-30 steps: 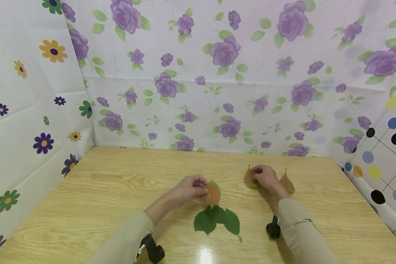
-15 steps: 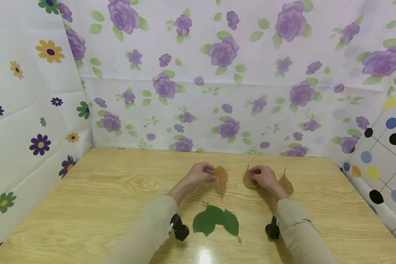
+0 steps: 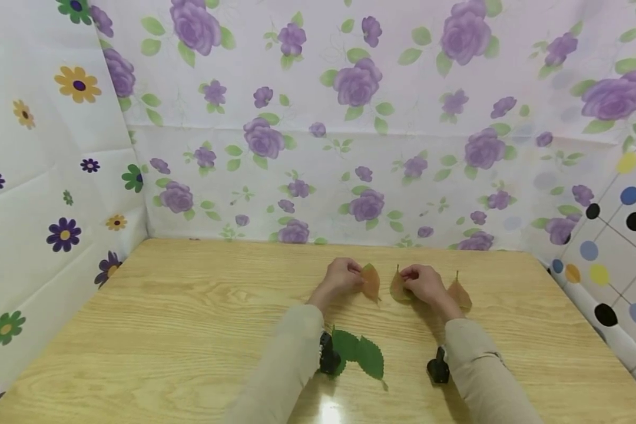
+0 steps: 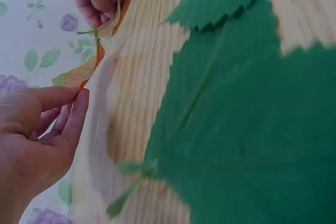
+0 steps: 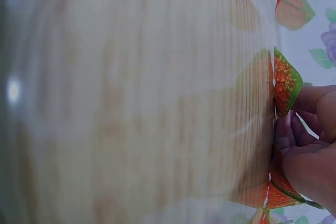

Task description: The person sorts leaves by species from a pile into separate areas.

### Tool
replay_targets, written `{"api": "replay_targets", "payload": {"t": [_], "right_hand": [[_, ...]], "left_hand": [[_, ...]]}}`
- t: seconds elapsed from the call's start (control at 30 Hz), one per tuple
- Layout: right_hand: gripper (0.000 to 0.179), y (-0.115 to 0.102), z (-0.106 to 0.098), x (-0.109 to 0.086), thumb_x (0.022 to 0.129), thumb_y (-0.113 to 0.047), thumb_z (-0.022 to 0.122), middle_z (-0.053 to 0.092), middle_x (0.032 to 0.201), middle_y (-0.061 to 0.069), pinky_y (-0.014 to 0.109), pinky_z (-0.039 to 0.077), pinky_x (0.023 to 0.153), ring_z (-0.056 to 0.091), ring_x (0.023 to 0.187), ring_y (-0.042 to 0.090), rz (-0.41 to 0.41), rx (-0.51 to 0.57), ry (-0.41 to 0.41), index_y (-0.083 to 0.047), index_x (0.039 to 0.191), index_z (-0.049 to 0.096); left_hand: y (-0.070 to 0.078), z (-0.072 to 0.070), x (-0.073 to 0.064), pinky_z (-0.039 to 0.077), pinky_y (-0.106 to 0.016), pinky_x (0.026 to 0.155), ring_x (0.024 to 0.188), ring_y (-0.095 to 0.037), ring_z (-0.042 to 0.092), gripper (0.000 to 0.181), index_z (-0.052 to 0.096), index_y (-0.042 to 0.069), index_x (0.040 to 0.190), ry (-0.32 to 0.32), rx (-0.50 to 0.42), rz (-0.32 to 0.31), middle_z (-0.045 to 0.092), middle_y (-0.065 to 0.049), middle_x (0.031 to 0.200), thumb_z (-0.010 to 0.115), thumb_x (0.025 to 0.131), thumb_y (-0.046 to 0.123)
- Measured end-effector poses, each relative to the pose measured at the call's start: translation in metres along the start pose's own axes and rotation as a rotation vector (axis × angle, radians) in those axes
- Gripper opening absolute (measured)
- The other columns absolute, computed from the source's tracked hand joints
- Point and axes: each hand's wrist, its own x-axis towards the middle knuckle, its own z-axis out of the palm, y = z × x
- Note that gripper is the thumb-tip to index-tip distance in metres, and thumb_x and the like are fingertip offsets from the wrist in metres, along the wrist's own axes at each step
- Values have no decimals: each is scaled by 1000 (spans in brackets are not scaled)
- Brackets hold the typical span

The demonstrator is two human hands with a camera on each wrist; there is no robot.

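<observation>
My left hand (image 3: pixel 343 277) pinches an orange leaf (image 3: pixel 371 284) with a green edge between thumb and fingertips, its stem pointing toward me. In the left wrist view this leaf (image 4: pixel 84 72) stands edge-on at the fingertips. Just to its right, my right hand (image 3: pixel 426 285) holds a second orange-green leaf (image 3: pixel 397 288) by its right side, stem pointing away. The right wrist view shows that leaf (image 5: pixel 287 82) at the thumb, close to the wood. A third orange leaf (image 3: pixel 459 294) lies to the right of the right wrist, partly hidden by it.
Green toothed leaves (image 3: pixel 370 356) lie overlapping on the wooden table (image 3: pixel 201 330) nearer to me, partly covered by the left wrist camera (image 3: pixel 327 354). A flower-patterned cloth (image 3: pixel 318 176) stands behind the table, with patterned cloths at both sides.
My left hand has carried its orange leaf away from the green leaves, back and to the right, beside the second orange leaf. My right hand has stayed in place.
</observation>
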Motion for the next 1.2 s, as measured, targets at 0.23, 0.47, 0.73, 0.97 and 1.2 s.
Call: {"api": "replay_targets", "payload": {"t": [0.23,0.47,0.73,0.97,1.2], "right_hand": [[23,1,0,0,89,7,54,64,98,18,36,52,72,60,87,27,-9,4,8,10,110,63],[23,2,-1,0,88,7,54,65,97,17,38,52,73,60,88,28,-22,-21,25,10,109,64],[24,2,0,0,86,7,54,65,96,16,37,52,72,60,86,26,-19,-28,27,9,109,64],[24,2,1,1,86,7,54,66,96,16,37,52,73,61,86,26,-20,-36,29,8,107,65],[24,1,0,1,85,7,54,65,93,15,37,52,73,61,84,25,-30,-45,40,8,106,65]], "left_hand": [[-2,17,6,52,-28,73,77,-19,61,19,66,-7,95,67,71,13,66,-9,82,73,78,-7],[-2,27,15,53,-24,68,73,-17,62,20,67,-8,95,94,74,33,66,-10,81,75,77,-8],[1,32,21,53,-23,68,76,-18,62,16,70,-6,93,102,133,50,68,-10,83,74,78,-6],[5,32,21,53,-24,67,75,-19,61,18,70,-8,97,77,131,58,68,-12,84,72,79,-8],[5,33,24,53,-25,73,83,-22,65,25,70,-5,105,62,171,35,70,-13,90,72,80,-4]]}}
